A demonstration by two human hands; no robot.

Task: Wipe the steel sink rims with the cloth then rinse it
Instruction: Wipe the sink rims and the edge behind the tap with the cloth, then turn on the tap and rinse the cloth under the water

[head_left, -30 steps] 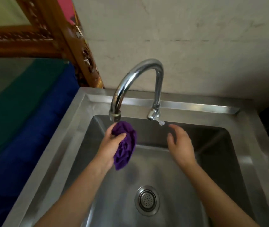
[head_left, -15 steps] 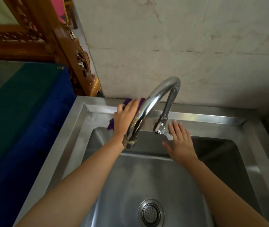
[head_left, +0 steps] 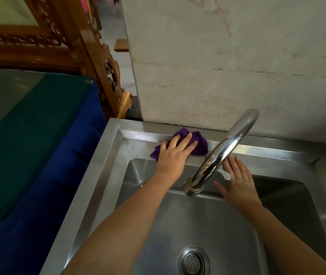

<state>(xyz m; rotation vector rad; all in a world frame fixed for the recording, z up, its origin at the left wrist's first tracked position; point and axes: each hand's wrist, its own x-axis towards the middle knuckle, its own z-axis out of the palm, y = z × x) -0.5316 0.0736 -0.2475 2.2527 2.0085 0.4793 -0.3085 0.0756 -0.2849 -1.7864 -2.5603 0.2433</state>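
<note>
The purple cloth (head_left: 194, 140) is crumpled into soft folds and lies on the back rim of the steel sink (head_left: 106, 155), near its rear left corner and just left of the faucet (head_left: 225, 149). The left hand (head_left: 173, 155) presses down flat on the cloth, fingers spread over it, with purple folds showing past the fingertips and beside the thumb. The right hand (head_left: 237, 185) is open with fingers loosely spread, holding nothing, reaching toward the back rim under the curved spout; whether it touches the steel cannot be told. The back rim runs bare to the right, up to the corner by the wall (head_left: 217, 56). The left rim is bare along the blue and green cover (head_left: 39, 155). The basin is clear down to the drain (head_left: 193, 262).
</note>
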